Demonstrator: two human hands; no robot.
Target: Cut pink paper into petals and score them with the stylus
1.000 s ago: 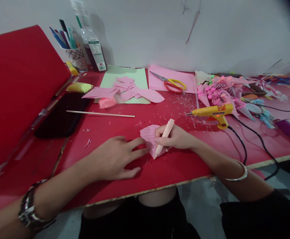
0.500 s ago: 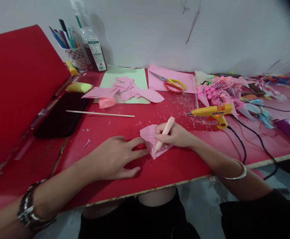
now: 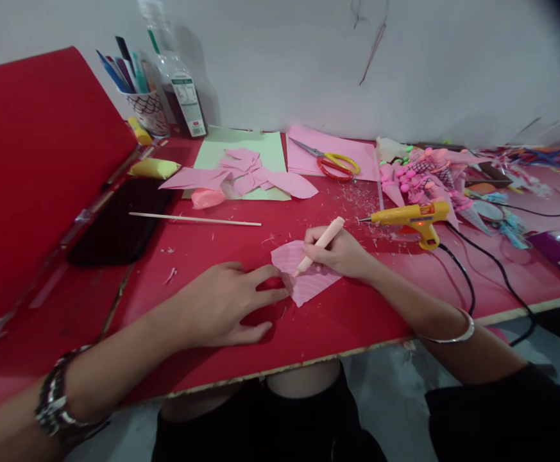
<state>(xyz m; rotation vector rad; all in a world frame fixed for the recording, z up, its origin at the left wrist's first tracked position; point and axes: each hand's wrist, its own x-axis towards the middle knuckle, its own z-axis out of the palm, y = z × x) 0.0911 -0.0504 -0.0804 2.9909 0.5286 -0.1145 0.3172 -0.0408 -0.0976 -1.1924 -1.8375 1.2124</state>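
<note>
A pale peach marker [image 3: 322,242] is gripped in my right hand [image 3: 340,252], its tip down on a pink paper piece [image 3: 303,292] that tapers to a point toward me. Faint lines run across the paper, and part of it is hidden under my right hand. My left hand [image 3: 231,301] lies on the red tabletop with its fingers spread, two fingertips touching the paper's left edge. Beyond the hands, a thin wooden stick [image 3: 195,220] rests on the table.
A yellow glue gun [image 3: 409,217] with a black cord lies to the right. Scissors [image 3: 330,160] rest on pink sheets at the back. Cut pink pieces [image 3: 244,170] cover a green sheet. Far left are a bottle [image 3: 183,96], a pen cup [image 3: 147,112] and a black phone-like slab [image 3: 116,234].
My right hand has moved the marker tip away from the paper's near point, up toward its middle, with the marker now tilted more to the right. My left hand stays in place.
</note>
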